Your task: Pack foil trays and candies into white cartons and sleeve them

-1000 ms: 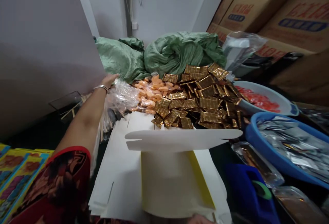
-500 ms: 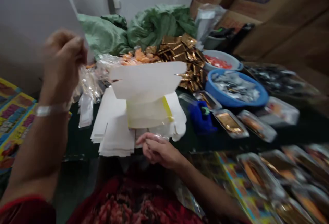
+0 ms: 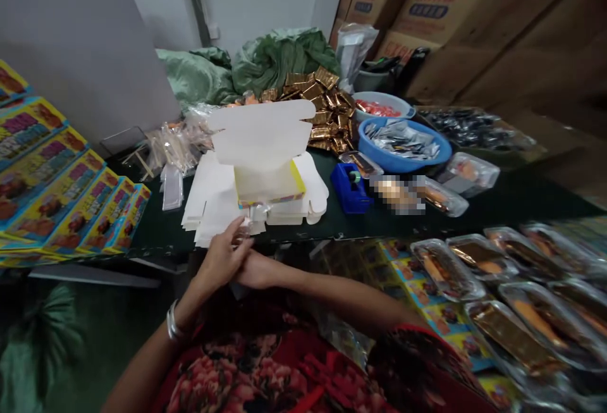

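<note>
My left hand (image 3: 222, 260) is closed at the table's front edge, fingertips pinched around a small clear, shiny bit I cannot make out. Tucked against it is my right hand (image 3: 258, 269), its fingers hidden behind the left. Just beyond them stands a small carton (image 3: 270, 186), white inside with yellow edges, its tall white lid flap (image 3: 265, 131) raised. Under and around it lie stacked flat white cartons (image 3: 208, 195). To their right sits a blue tape dispenser (image 3: 349, 191).
Printed cartons (image 3: 52, 185) are stacked at left. Behind are thin sticks in clear wrap (image 3: 173, 147), gold packets (image 3: 322, 103) and green sacks (image 3: 284, 55). At right stand a blue basin (image 3: 403, 163) of silver packets, filled clear trays (image 3: 512, 331) and large brown boxes (image 3: 455, 14).
My left hand has come down from its raised place at upper left to meet my right hand. The right hand has shifted left. The view has moved too.
</note>
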Available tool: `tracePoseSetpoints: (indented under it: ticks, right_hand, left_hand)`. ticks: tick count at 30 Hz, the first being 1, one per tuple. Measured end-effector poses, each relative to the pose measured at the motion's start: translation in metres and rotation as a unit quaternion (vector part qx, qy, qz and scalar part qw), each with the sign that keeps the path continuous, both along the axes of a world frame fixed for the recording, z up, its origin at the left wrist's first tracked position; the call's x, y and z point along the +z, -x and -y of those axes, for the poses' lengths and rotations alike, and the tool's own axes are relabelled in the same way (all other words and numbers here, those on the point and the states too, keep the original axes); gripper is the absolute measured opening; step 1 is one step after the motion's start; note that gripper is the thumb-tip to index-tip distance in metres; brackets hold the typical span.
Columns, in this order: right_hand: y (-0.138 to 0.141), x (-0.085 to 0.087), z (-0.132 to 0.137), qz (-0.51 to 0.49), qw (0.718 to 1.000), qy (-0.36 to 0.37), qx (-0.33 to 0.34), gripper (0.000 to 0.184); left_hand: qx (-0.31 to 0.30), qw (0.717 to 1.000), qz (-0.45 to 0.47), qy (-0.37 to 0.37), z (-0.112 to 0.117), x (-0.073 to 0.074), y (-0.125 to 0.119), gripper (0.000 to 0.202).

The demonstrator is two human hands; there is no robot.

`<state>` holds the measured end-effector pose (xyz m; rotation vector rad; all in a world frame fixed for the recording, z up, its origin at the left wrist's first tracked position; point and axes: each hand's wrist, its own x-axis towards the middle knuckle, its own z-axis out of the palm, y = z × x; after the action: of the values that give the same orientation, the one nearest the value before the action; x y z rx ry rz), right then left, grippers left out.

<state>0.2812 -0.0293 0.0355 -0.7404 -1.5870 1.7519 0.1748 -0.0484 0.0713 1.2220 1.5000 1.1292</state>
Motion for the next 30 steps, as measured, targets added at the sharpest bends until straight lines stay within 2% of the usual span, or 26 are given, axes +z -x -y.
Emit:
tracePoseSetpoints:
  ticks: [2,3,5,7,8,10,12,14,16,17,19,21,22,24,25,26,28,29,30]
  right_hand:
    - [0.000,0.006,0.000,0.052,0.995,-0.037,0.075,0.013]
    - [-0.002,0.010,-0.002,0.088,0.986,-0.065,0.127,0.017]
    - [-0.012,0.024,-0.010,0.152,0.956,-0.125,0.219,0.028]
    - [-0.025,0.043,-0.024,0.188,0.932,-0.179,0.253,0.032]
    - [-0.030,0.053,-0.033,0.191,0.933,-0.200,0.229,0.030]
    - [-0.034,0.074,-0.053,0.194,0.939,-0.255,0.122,0.027]
    - [-0.027,0.090,-0.072,0.192,0.921,-0.338,0.017,0.040]
    - [-0.012,0.097,-0.087,0.188,0.889,-0.417,-0.006,0.047]
    - [0.001,0.094,-0.095,0.186,0.880,-0.435,0.033,0.024]
    - [0.006,0.090,-0.096,0.183,0.889,-0.418,0.045,0.014]
    - [0.009,0.077,-0.092,0.163,0.935,-0.314,0.031,0.015]
    - [0.011,0.061,-0.082,0.093,0.989,-0.114,-0.005,0.012]
    - [0.014,0.053,-0.076,0.043,0.999,0.004,-0.015,0.016]
    - [0.025,0.037,-0.068,-0.058,0.978,0.200,-0.026,0.030]
    - [0.034,0.031,-0.066,-0.096,0.961,0.256,-0.034,0.035]
    - [0.044,0.026,-0.067,-0.122,0.950,0.284,-0.046,0.039]
    - [0.064,0.021,-0.072,-0.131,0.949,0.278,-0.075,0.040]
    - [0.073,0.021,-0.077,-0.109,0.959,0.248,-0.082,0.038]
    - [0.080,0.021,-0.081,-0.068,0.974,0.198,-0.081,0.033]
  left_hand:
    - [0.041,0.994,0.101,0.013,0.003,-0.006,0.010,0.046]
    - [0.050,0.984,0.171,0.026,0.004,-0.007,0.016,0.043]
    - [0.035,0.948,0.309,0.064,0.004,-0.007,0.032,0.042]
    - [0.002,0.912,0.397,0.102,0.002,-0.004,0.049,0.037]
    - [-0.014,0.899,0.422,0.117,0.000,-0.003,0.058,0.034]
    - [-0.040,0.883,0.447,0.140,-0.004,0.000,0.072,0.028]
    - [-0.065,0.876,0.450,0.161,-0.007,0.001,0.082,0.025]
    - [-0.098,0.875,0.436,0.185,-0.008,0.002,0.089,0.026]
    - [-0.123,0.877,0.415,0.211,-0.007,0.004,0.097,0.028]
    - [-0.127,0.877,0.407,0.219,-0.007,0.007,0.103,0.030]
    - [-0.100,0.879,0.420,0.203,-0.011,0.015,0.116,0.041]
    - [-0.033,0.877,0.461,0.131,-0.023,0.025,0.129,0.056]
    - [0.002,0.873,0.480,0.084,-0.032,0.029,0.135,0.061]
    - [0.073,0.870,0.488,0.019,-0.050,0.033,0.141,0.057]
    - [0.115,0.872,0.475,0.005,-0.057,0.031,0.143,0.050]
    - [0.162,0.876,0.455,-0.002,-0.062,0.026,0.142,0.043]
    - [0.244,0.880,0.407,-0.003,-0.059,0.013,0.139,0.034]
    - [0.256,0.884,0.392,0.003,-0.052,0.005,0.137,0.036]
    - [0.239,0.890,0.388,0.015,-0.044,-0.002,0.134,0.041]
